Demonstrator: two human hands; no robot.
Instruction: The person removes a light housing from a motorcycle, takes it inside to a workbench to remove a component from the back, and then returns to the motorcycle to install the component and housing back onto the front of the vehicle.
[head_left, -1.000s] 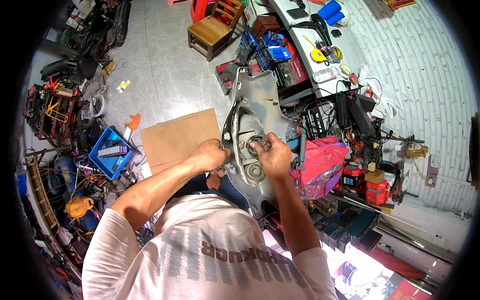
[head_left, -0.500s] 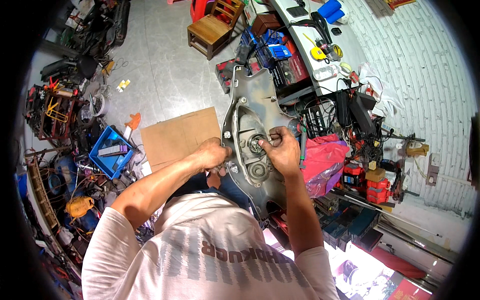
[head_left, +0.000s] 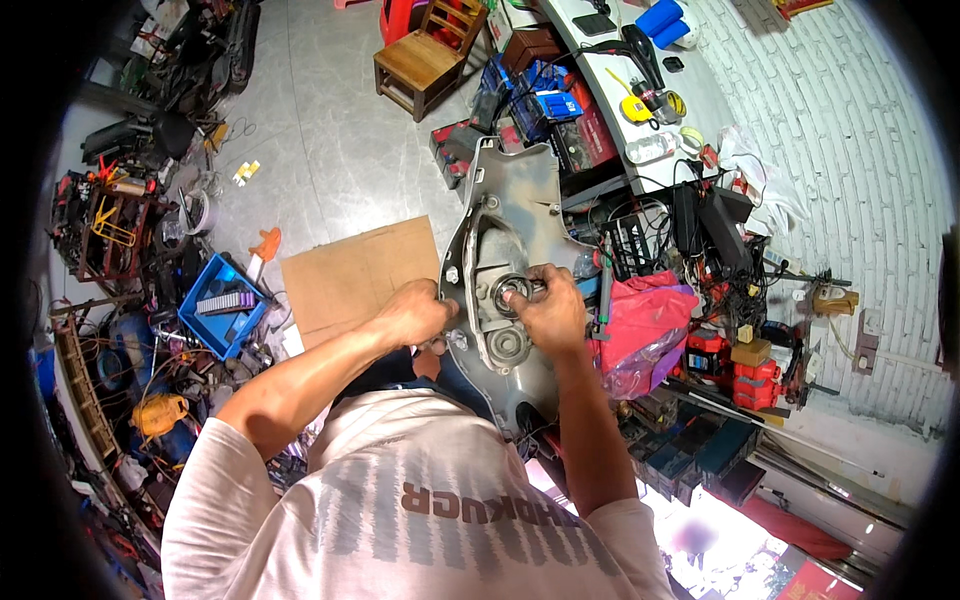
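Observation:
A grey moulded vehicle panel (head_left: 530, 205) stands tilted in front of me, its back side up, with a headlight housing (head_left: 497, 247) fixed in it. My left hand (head_left: 420, 311) is closed on the panel's left edge; the fingertips are partly hidden. Over the housing's upper round socket (head_left: 512, 292), my right hand (head_left: 552, 308) presses its thumb against the opening. Its other fingers curl at the socket's right side, and whatever they pinch is too small to make out. Below that lies a second round cap (head_left: 508, 345), untouched.
A cardboard sheet (head_left: 360, 275) lies on the floor left of the panel. Farther left is a blue bin (head_left: 222, 325) among piled parts. A wooden chair (head_left: 420, 60) stands ahead. To the right are a white table (head_left: 610, 75), a pink bag (head_left: 645, 330) and tangled cables.
The panel has tilted and shifted slightly, its top edge moving right and down. My right hand has moved a little left and down, its thumb now over the socket. My left hand keeps its hold.

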